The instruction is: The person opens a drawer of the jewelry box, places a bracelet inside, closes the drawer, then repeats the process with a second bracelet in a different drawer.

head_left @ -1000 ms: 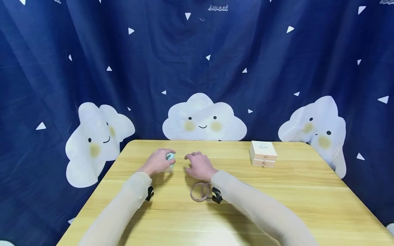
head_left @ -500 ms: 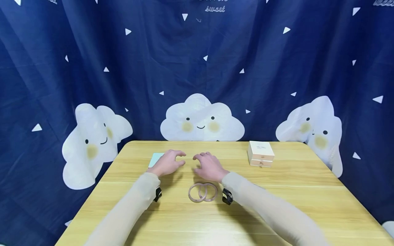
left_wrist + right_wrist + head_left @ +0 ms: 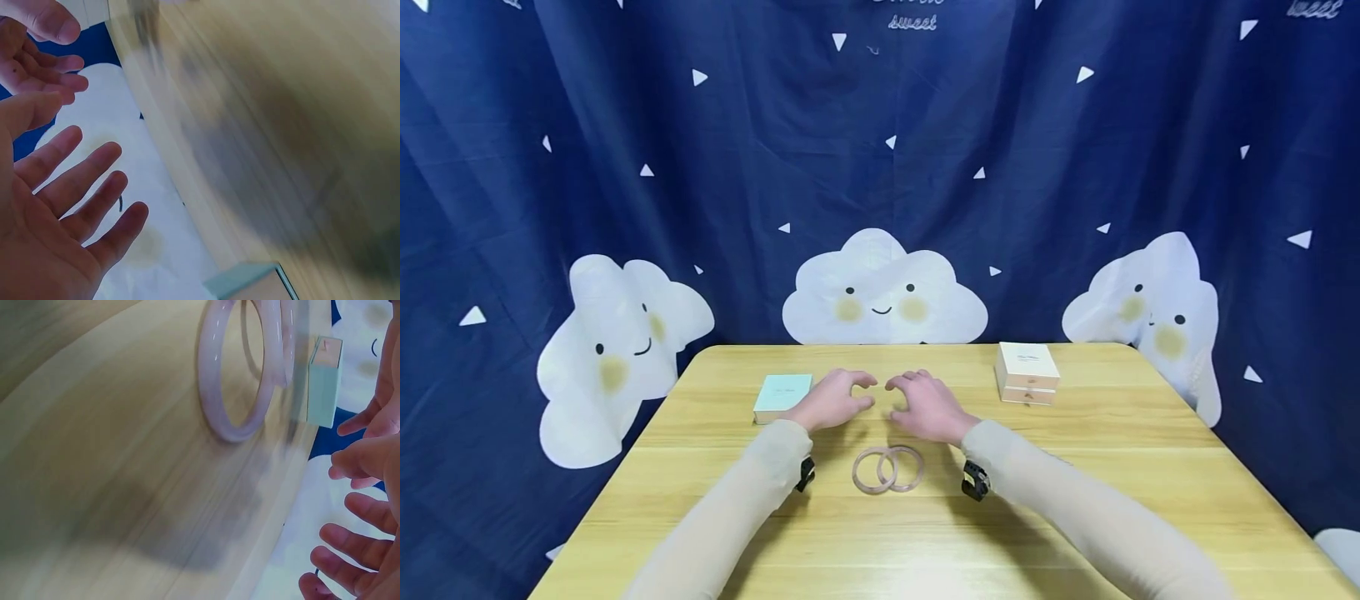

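Note:
My left hand (image 3: 833, 402) hovers over the middle of the table with its fingers relaxed and nothing in them. Facing it, my right hand (image 3: 929, 408) is also relaxed and holds nothing, with a small gap between the two. Below them on the table lie two pale pink bangles, a left bangle (image 3: 855, 472) and a right bangle (image 3: 921, 472), overlapping each other. Just left of my left hand sits a mint-green box (image 3: 782, 392) with a lid. In the right wrist view the bangle (image 3: 211, 369) looks glossy, and the spread fingers (image 3: 356, 544) show at the right.
A white and pink box (image 3: 1027, 363) stands at the back right of the wooden table (image 3: 1075, 500). Behind the table's far edge hangs a dark blue curtain (image 3: 880, 150) with cloud and triangle prints.
My left hand has moved right, away from the mint-green box, which is now uncovered. My right hand has shifted right, so both bangles show fully. The head view has turned slightly.

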A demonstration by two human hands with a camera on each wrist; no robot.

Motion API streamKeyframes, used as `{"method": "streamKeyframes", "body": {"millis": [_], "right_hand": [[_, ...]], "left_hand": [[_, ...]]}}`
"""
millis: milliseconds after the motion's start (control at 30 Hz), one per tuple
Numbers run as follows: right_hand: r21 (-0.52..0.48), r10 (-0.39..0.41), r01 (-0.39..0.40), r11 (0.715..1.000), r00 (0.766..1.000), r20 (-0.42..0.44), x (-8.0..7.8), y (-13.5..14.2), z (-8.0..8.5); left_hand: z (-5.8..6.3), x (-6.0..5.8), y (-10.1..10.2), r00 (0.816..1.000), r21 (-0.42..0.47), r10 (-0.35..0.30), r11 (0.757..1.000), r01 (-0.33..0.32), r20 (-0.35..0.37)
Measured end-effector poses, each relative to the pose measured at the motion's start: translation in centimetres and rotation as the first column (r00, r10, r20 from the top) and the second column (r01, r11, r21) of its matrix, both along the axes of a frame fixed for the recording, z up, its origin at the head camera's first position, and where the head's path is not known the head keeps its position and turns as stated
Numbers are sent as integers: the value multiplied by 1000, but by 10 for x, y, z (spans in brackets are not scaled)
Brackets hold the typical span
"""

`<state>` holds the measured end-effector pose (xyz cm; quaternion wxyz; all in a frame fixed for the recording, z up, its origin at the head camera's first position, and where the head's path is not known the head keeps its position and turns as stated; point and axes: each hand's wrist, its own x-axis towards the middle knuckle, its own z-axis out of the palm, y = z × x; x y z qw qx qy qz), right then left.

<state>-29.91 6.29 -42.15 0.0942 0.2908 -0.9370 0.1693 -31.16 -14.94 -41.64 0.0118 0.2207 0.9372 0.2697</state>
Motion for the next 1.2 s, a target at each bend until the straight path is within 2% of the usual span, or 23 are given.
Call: {"method": "streamKeyframes", "body": {"millis": [300,733,1000,1200], "right_hand": [[-17,-17,17,1000,1000,-19,3,24,0],[-11,-71,71,997,997,-32,3,55,0],[-7,-103,103,995,994,-47,2,75,3],[-10,-85,84,996,993,-80,2,90,5]], "left_hand": [[1,-1,24,999,-9,-50,999,50,-16],[1,-4,54,995,-21,-93,995,94,26],[-2,-8,73,990,-26,-137,990,138,24],[-4,-14,87,988,-26,-156,987,156,8]]}}
